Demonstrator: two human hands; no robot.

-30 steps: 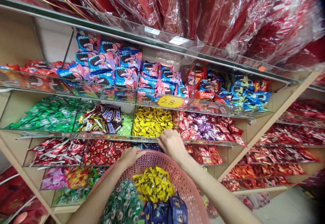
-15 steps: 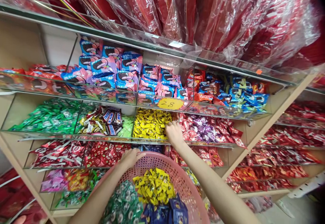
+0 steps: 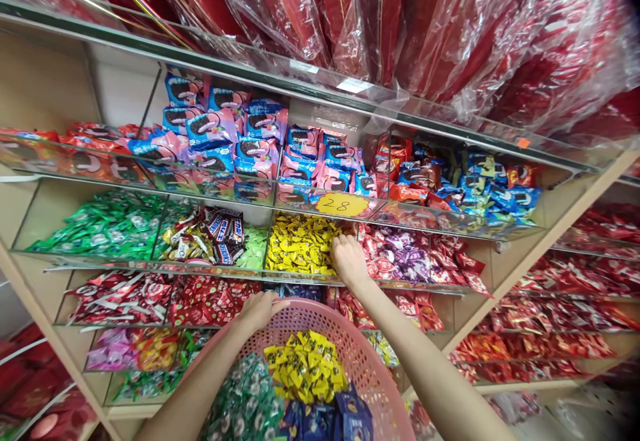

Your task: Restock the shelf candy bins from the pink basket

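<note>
My left hand (image 3: 259, 310) is closed over the far rim of a pink perforated plastic basket (image 3: 367, 341). Inside the basket are yellow-wrapped candies (image 3: 307, 366), green-wrapped candies (image 3: 245, 398) and dark blue packets (image 3: 320, 421). My right hand (image 3: 350, 259) reaches over the shelf's front glass, at the right end of a compartment of yellow-wrapped candies (image 3: 300, 244). Its fingers are curled at the edge of the pile, and what they hold, if anything, is hidden. Red, white and purple candies (image 3: 405, 254) lie just right of this hand.
A glass shelf edge (image 3: 225, 269) runs in front of the compartments. Green candies (image 3: 110, 228) and Snickers bars (image 3: 225, 231) lie to the left. Above are blue and pink cookie packs (image 3: 215, 124) and a yellow "28" price tag (image 3: 342, 204). Plastic-wrapped red goods (image 3: 380, 21) overhang the top.
The view has shifted slightly, so the shelves appear a little farther right. My right hand stays at the yellow candies, and my left hand stays on the basket rim.
</note>
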